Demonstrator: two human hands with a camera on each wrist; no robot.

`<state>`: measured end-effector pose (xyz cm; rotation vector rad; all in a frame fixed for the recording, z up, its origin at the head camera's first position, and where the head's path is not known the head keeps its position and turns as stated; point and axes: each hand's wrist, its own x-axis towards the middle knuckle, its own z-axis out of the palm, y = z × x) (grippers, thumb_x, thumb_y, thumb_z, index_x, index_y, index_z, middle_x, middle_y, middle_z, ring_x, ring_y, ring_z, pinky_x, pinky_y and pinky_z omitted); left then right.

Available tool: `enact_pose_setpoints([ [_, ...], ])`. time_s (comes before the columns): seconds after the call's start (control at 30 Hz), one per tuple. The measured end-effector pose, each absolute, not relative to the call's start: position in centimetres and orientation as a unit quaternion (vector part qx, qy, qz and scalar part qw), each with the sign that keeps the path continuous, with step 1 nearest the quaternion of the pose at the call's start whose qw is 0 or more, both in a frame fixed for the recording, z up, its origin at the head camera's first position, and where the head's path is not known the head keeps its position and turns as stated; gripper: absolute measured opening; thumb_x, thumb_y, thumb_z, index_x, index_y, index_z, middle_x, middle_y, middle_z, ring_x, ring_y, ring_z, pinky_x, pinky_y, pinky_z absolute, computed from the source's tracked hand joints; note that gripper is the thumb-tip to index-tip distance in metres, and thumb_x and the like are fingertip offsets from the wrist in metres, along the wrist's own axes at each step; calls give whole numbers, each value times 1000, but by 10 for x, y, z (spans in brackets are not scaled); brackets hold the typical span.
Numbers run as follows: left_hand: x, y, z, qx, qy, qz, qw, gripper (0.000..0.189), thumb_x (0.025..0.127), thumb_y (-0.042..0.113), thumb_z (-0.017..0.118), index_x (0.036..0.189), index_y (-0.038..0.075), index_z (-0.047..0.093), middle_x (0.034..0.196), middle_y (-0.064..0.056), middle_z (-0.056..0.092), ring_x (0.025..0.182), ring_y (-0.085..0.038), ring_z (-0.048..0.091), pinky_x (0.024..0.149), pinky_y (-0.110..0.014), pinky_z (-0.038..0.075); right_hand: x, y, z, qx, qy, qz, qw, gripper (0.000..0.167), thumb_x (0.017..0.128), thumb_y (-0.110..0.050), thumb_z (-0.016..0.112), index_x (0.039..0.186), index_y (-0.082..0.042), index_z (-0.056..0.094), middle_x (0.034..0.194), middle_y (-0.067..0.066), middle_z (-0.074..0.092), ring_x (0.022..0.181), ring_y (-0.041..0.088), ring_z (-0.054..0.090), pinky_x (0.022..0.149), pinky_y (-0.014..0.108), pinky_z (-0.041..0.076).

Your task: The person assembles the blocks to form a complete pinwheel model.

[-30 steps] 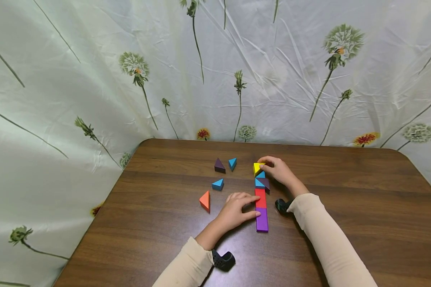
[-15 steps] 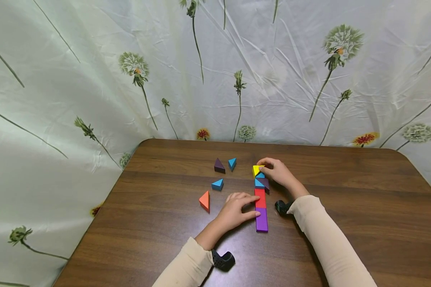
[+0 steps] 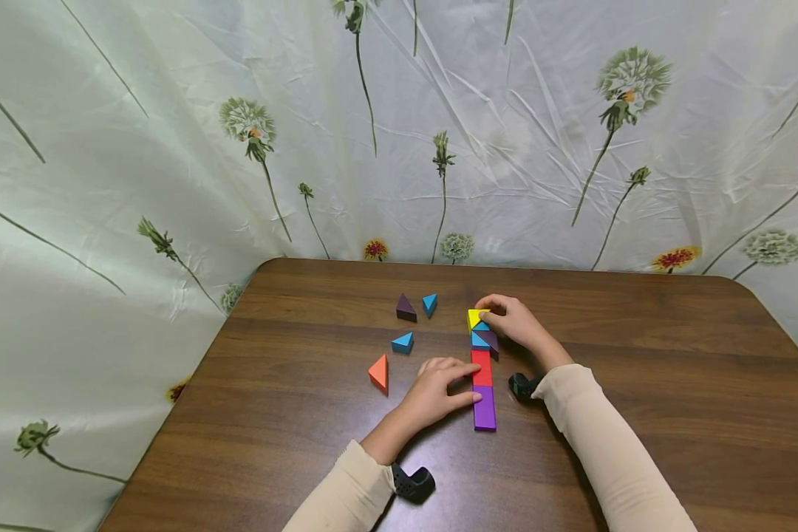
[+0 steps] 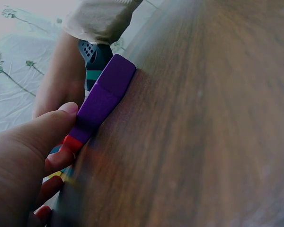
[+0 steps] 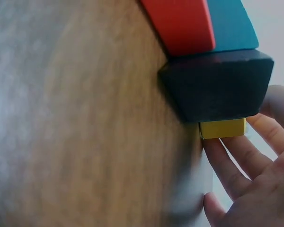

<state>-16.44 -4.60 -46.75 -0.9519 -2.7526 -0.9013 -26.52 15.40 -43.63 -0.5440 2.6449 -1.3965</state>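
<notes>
A row of wooden blocks runs away from me on the table: a purple block (image 3: pixel 485 414), a red block (image 3: pixel 482 374), a blue triangle (image 3: pixel 478 342) beside a dark purple triangle (image 3: pixel 491 339), another blue triangle (image 3: pixel 482 326), and a yellow triangular block (image 3: pixel 473 318) at the far end. My right hand (image 3: pixel 515 321) pinches the yellow block between thumb and fingers, where it meets the blue triangle. With fingers extended, my left hand (image 3: pixel 432 391) rests against the row's left side, its thumb on the purple block and index finger on the red one.
Left of the row lie loose triangles: a dark purple one (image 3: pixel 406 308), two blue ones (image 3: pixel 429 304), and an orange one (image 3: pixel 380 374). Each wrist carries a black camera mount (image 3: pixel 415 485). A floral curtain (image 3: pixel 399 133) hangs behind the brown table (image 3: pixel 273 421).
My right hand has drawn the yellow block slightly nearer, down against the blue triangle at the row's far end. The left hand has stayed in place.
</notes>
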Motion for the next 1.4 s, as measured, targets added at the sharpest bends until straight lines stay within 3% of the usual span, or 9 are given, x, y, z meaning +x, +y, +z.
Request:
enact_pose_setpoints([
  [0.4,-164,-46,-467,-312,-902,-295,46,45,82,43,61,120,20,59,106,7,58,106,-16,47,93,-34,31,-265,155,-438,-171,864,-470,60,19,89,-13,56,102,-1,60,98,13,58,83,25,49,70,32,42],
  [0.8,-164,-46,-467,-308,-902,-298,41,45,82,42,62,121,20,59,106,6,58,106,-16,46,93,-35,30,-243,146,-404,-176,853,-486,69,19,88,-2,53,102,10,56,95,21,55,78,29,48,64,31,41],
  [1.07,-165,-46,-467,-308,-903,-295,40,45,82,42,62,121,21,59,105,6,58,106,-16,46,94,-35,30,-262,156,-433,-174,857,-481,57,31,91,-17,53,114,4,54,110,19,56,99,31,50,84,45,40],
  [1.27,-165,-46,-467,-309,-903,-295,42,45,82,42,62,121,21,59,105,6,58,105,-16,47,94,-35,30,-258,157,-429,-173,854,-489,28,38,90,-21,55,120,2,49,116,20,53,106,34,49,89,50,37],
  [1.4,-164,-46,-467,-312,-902,-295,47,45,82,42,62,120,20,59,104,6,58,104,-16,47,93,-35,30,-250,158,-423,-187,851,-490,3,42,90,-22,56,124,1,46,124,20,47,115,35,41,95,51,30],
])
